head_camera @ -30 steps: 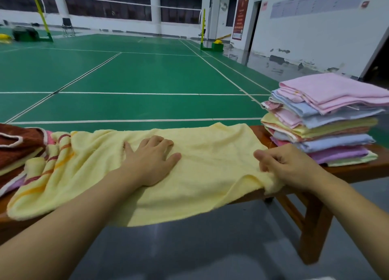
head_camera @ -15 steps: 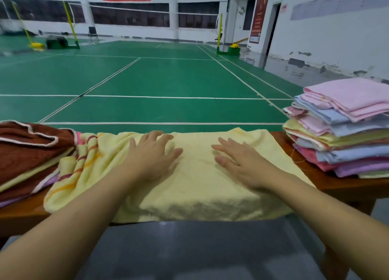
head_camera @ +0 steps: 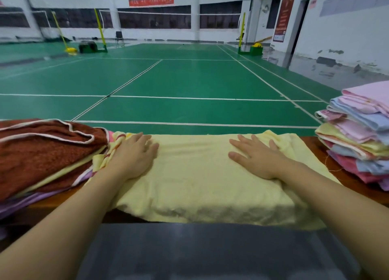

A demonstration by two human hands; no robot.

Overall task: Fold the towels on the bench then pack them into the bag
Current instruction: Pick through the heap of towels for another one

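A pale yellow towel [head_camera: 193,178] lies folded across the wooden bench [head_camera: 345,174], its near edge hanging over the front. My left hand [head_camera: 133,155] presses flat on the towel's left end, fingers straight. My right hand [head_camera: 256,155] presses flat on its right part, fingers spread. A pile of unfolded towels [head_camera: 42,153], brown on top, sits at the bench's left end. A stack of folded pastel towels [head_camera: 357,132] stands at the right end. No bag is in view.
Beyond the bench stretches a green badminton court [head_camera: 189,79] with white lines, net posts and a far wall. A grey floor strip runs along the right wall. Grey floor lies below the bench in front of me.
My right hand let go of the towel's right corner, moved onto the towel and now lies flat farther right. My left hand slid left toward the striped end. The view swung right.
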